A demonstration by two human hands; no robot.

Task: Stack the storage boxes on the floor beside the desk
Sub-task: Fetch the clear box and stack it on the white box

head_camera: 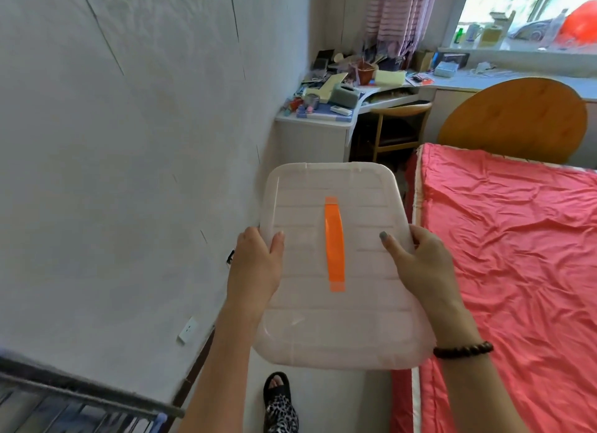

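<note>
A translucent white storage box (297, 316) with an orange handle (334, 243) on its lid is held up in the air in front of me. My left hand (255, 264) grips its left edge, thumb on top of the lid. My right hand (420, 261) grips the right edge the same way, thumb on the lid. The box hides the floor below it. The desk (315, 130) stands ahead against the wall, cluttered on top. No other storage box shows.
A bed with a red cover (510, 255) fills the right side. A narrow strip of floor (255, 387) runs between wall and bed, with my sandalled foot (279, 403) on it. A wooden chair (397, 128) is tucked at the desk. A dark rail (64, 390) lies bottom left.
</note>
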